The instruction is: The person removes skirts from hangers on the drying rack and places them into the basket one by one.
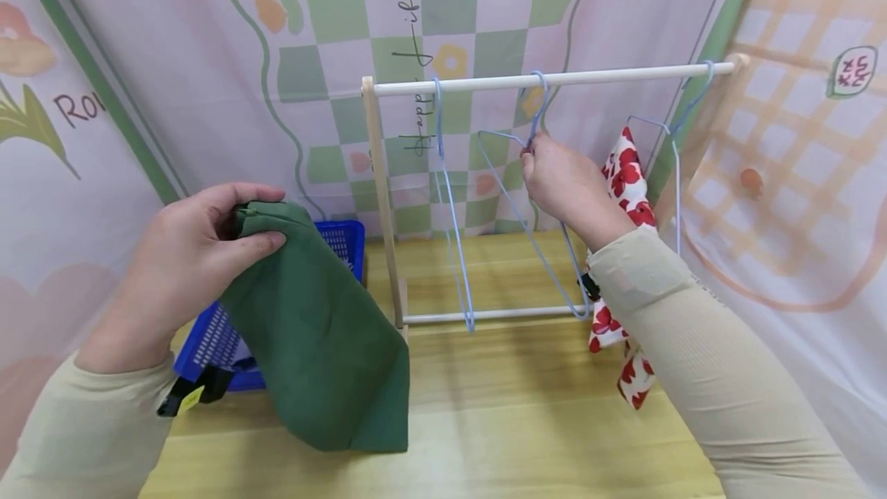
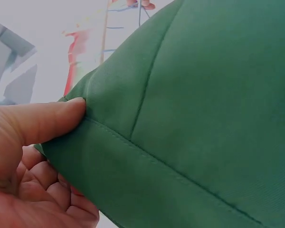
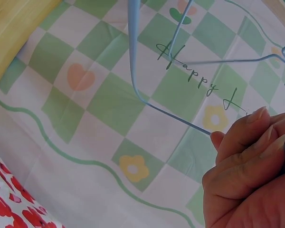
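A dark green cloth [image 1: 326, 345] hangs from my left hand [image 1: 187, 260], its top edge pinched between thumb and fingers. In the left wrist view the thumb of my left hand [image 2: 42, 156] lies on the seamed green fabric [image 2: 180, 114]. My right hand [image 1: 564, 179] grips the middle blue hanger [image 1: 516, 210] just below its hook, which is on the rack's top bar [image 1: 478, 84]. The right wrist view has my right hand [image 3: 251, 171] with curled fingers around the blue hanger wire [image 3: 175, 117].
Another blue hanger [image 1: 453, 214] hangs to the left. On the right, a red-and-white patterned cloth [image 1: 627, 175] hangs by a blue hanger [image 1: 677, 168]. A blue basket [image 1: 215, 345] stands behind the green cloth on the wooden table [image 1: 471, 422]. Patterned curtains surround it.
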Motion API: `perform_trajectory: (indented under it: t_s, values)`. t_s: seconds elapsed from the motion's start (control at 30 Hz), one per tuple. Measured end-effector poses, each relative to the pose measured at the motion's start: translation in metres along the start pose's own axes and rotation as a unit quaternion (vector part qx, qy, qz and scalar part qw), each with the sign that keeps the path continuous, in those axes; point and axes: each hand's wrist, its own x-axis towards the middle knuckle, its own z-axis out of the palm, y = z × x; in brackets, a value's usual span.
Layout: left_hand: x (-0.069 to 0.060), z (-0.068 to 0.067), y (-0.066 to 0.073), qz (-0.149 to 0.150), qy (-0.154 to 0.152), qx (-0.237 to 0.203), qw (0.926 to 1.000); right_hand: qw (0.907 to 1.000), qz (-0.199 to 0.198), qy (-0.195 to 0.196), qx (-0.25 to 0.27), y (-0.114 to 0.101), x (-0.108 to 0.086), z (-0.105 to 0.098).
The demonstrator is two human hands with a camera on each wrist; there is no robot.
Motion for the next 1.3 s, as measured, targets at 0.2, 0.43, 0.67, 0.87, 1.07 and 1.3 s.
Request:
perform_trajectory:
  t_s: [0.2, 0.43, 0.67, 0.87, 1.07, 1.3]
  values:
    - [0.002, 0.004, 0.001, 0.035, 0.020, 0.063, 0.9972, 1.0000, 0.000, -0.001, 0.002, 0.002, 0.003, 0.001]
    - [0.004, 0.006, 0.004, 0.071, 0.016, 0.113, 0.9909, 1.0000, -0.002, -0.002, 0.003, 0.003, 0.003, 0.001]
    - [0.004, 0.010, 0.005, 0.099, 0.021, 0.140, 0.9851, 0.9999, -0.010, 0.006, 0.005, 0.003, 0.003, 0.001]
    - [0.004, 0.014, 0.002, 0.136, 0.051, 0.136, 0.9799, 0.9997, -0.018, 0.016, 0.001, 0.003, 0.004, 0.003]
    - [0.004, 0.016, 0.002, 0.140, 0.071, 0.133, 0.9786, 0.9998, -0.015, 0.012, 0.001, 0.004, 0.004, 0.003]
    - [0.007, 0.017, 0.000, 0.120, 0.079, 0.120, 0.9824, 0.9997, -0.017, 0.017, 0.001, 0.004, 0.004, 0.003]
